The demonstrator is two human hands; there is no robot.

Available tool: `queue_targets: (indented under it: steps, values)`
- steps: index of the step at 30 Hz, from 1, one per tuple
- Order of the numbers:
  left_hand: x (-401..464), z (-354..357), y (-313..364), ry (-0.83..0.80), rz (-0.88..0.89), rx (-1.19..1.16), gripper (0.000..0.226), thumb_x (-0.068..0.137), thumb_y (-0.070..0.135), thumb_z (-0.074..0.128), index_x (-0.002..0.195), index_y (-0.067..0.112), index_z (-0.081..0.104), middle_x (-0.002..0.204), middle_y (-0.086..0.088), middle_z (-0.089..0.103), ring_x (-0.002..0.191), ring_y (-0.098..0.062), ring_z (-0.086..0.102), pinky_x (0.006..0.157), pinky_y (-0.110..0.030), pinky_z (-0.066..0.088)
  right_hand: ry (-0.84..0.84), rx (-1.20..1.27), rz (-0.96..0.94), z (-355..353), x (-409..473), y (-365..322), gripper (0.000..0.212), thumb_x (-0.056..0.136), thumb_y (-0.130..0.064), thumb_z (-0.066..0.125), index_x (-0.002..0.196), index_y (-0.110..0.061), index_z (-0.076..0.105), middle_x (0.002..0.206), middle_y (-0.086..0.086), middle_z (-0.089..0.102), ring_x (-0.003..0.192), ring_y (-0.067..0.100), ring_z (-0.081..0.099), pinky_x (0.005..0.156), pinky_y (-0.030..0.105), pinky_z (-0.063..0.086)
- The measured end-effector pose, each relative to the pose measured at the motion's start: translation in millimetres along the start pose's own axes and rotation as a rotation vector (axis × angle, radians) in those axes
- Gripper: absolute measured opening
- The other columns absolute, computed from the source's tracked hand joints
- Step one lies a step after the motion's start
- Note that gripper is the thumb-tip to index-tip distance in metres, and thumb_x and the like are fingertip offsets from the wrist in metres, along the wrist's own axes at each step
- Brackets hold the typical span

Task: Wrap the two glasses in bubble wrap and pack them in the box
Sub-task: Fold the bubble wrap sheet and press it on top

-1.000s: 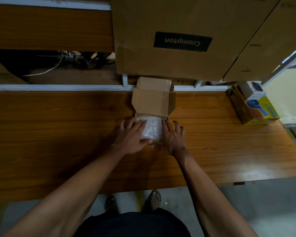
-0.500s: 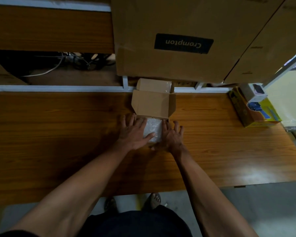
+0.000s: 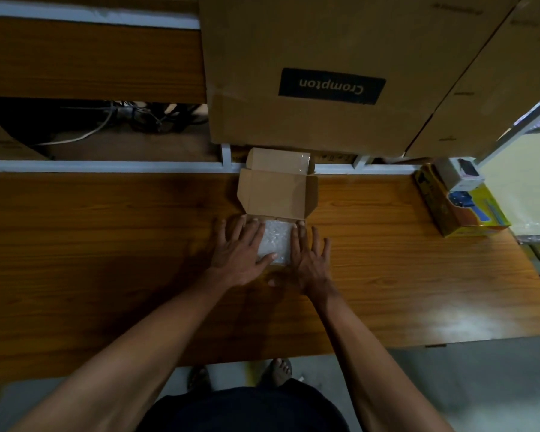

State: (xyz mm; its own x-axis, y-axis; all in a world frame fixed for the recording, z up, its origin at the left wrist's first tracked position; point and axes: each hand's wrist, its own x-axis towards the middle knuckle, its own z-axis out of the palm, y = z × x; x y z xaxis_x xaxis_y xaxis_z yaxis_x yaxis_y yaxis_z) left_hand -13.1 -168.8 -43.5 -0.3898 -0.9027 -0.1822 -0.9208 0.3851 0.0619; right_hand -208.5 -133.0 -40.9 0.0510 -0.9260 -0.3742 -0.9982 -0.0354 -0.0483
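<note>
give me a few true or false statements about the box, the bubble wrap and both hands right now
1. The small box has its lid flap open. True.
2. Bubble wrap shows inside the box. True.
3. The left hand is lifting a bare glass. False: it lies flat, fingers straight, on the wrap and the box edge.
4. The right hand rests on the yellow carton. False: it is at the small box's right side.
5. The big carton behind reads Crompton. True.
</note>
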Motion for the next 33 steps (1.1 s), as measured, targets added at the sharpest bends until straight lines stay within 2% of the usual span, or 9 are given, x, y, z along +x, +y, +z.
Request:
queue_targets:
  steps: [3, 6, 8, 10, 11, 14, 19, 27, 33]
  values:
    - [-17, 17, -5, 0.042, 0.034, 0.006, 0.091, 0.096, 0.084, 0.006, 0.168, 0.029, -0.001, 0.176, 0.005, -0.002, 0.162, -0.029, -0.004, 0.121, -0.066, -0.009, 0.024, -0.002, -0.033, 14, -10, 2, 0.146, 0.075, -0.091, 0.057, 0.159, -0.011, -0.031, 0.166, 0.009, -0.039, 0.153, 0.043, -0.030, 0.121, 0.068, -0.009]
    - [-19, 22, -6, 0.040, 0.020, 0.007, 0.092, 0.097, 0.084, 0.009, 0.168, 0.026, 0.003, 0.175, 0.005, -0.001, 0.162, -0.029, -0.001, 0.120, -0.065, -0.010, 0.042, -0.019, -0.043, 18, -9, 2, 0.136, 0.081, -0.091, 0.048, 0.160, -0.011, -0.028, 0.167, 0.009, -0.036, 0.154, 0.042, -0.029, 0.120, 0.064, -0.013]
    - [-20, 17, -6, 0.065, 0.045, 0.010, 0.091, 0.098, 0.080, 0.017, 0.168, 0.022, 0.012, 0.175, 0.004, 0.008, 0.161, -0.030, 0.008, 0.122, -0.064, -0.002, 0.131, -0.001, -0.052, 20, -13, 3, 0.122, 0.088, -0.084, 0.047, 0.165, -0.011, -0.014, 0.173, 0.011, -0.017, 0.158, 0.042, -0.012, 0.123, 0.062, -0.005]
    - [-26, 11, -8, 0.155, 0.094, 0.011, 0.082, 0.098, 0.073, 0.033, 0.159, 0.019, 0.035, 0.166, -0.001, 0.035, 0.152, -0.028, 0.029, 0.118, -0.059, 0.017, 0.314, 0.005, -0.074, 23, -21, 5, 0.094, 0.093, -0.067, 0.058, 0.163, -0.013, 0.025, 0.170, 0.013, 0.025, 0.154, 0.041, 0.022, 0.120, 0.062, 0.022]
    - [-31, 11, -10, 0.194, 0.125, 0.008, 0.072, 0.097, 0.068, 0.041, 0.151, 0.020, 0.046, 0.156, -0.001, 0.046, 0.145, -0.026, 0.037, 0.112, -0.056, 0.024, 0.395, -0.005, -0.091, 26, -25, 7, 0.075, 0.094, -0.059, 0.062, 0.152, -0.017, 0.041, 0.159, 0.012, 0.043, 0.145, 0.039, 0.036, 0.113, 0.059, 0.032]
    - [-42, 18, -13, 0.263, 0.191, -0.004, 0.044, 0.095, 0.055, 0.053, 0.129, 0.026, 0.057, 0.135, 0.004, 0.058, 0.132, -0.022, 0.047, 0.102, -0.050, 0.032, 0.439, 0.000, -0.143, 37, -34, 14, 0.040, 0.097, -0.049, 0.062, 0.128, -0.025, 0.053, 0.133, 0.006, 0.056, 0.125, 0.032, 0.049, 0.100, 0.051, 0.039]
    - [-46, 25, -16, 0.244, 0.183, 0.004, 0.037, 0.098, 0.050, 0.055, 0.128, 0.029, 0.064, 0.130, 0.007, 0.064, 0.133, -0.023, 0.049, 0.101, -0.051, 0.032, 0.422, -0.019, -0.142, 40, -33, 16, 0.037, 0.090, -0.038, 0.076, 0.120, -0.026, 0.057, 0.124, 0.004, 0.063, 0.119, 0.030, 0.048, 0.094, 0.050, 0.043]
    - [-42, 18, -18, 0.282, 0.171, -0.002, 0.024, 0.095, 0.048, 0.058, 0.109, 0.033, 0.071, 0.115, 0.015, 0.069, 0.130, -0.020, 0.050, 0.101, -0.052, 0.029, 0.437, -0.042, -0.106, 32, -33, 14, 0.020, 0.095, -0.034, 0.069, 0.114, -0.027, 0.067, 0.118, 0.002, 0.070, 0.119, 0.031, 0.052, 0.092, 0.049, 0.042]
    - [-43, 15, -21, 0.301, 0.191, 0.023, 0.024, 0.092, 0.048, 0.060, 0.107, 0.030, 0.068, 0.116, 0.013, 0.067, 0.126, -0.020, 0.049, 0.100, -0.052, 0.029, 0.417, -0.064, -0.094, 29, -39, 18, 0.033, 0.091, -0.031, 0.067, 0.123, -0.027, 0.061, 0.126, 0.002, 0.068, 0.124, 0.033, 0.051, 0.095, 0.051, 0.039]
